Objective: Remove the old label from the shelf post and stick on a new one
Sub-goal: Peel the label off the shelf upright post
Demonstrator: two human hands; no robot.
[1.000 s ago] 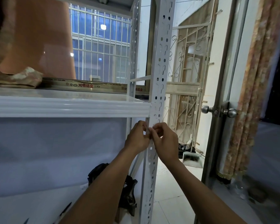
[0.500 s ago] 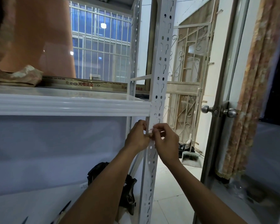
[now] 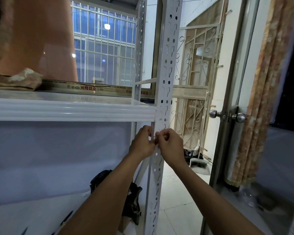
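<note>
Fingers [image 3: 162, 135] nipping the label [image 3: 153, 137] on the post [image 3: 167, 73]!
Tips curled tight, meeting on a pale sliver at the post's front edge, just under the shelf [image 3: 71, 109]. Left hand [image 3: 141, 143] seems to steady one end while right hand [image 3: 171, 146] works the other, probably to keep it straight. Old or new? Can't tell.

Head view, single, wide-angle.
- Position: worn on the person's head, close to the shelf [image 3: 71, 109] corner, lens a little above the shelf top.
- Facing: forward and slightly down, along both forearms.
- Centre: post [image 3: 166, 65], where left hand [image 3: 141, 143] and right hand [image 3: 171, 146] pinch a small label [image 3: 155, 137], near the lens.
- Edges: shelf left, door [image 3: 231, 99] right, floor [image 3: 176, 209] below.
- Verticals lean at the edges.
</note>
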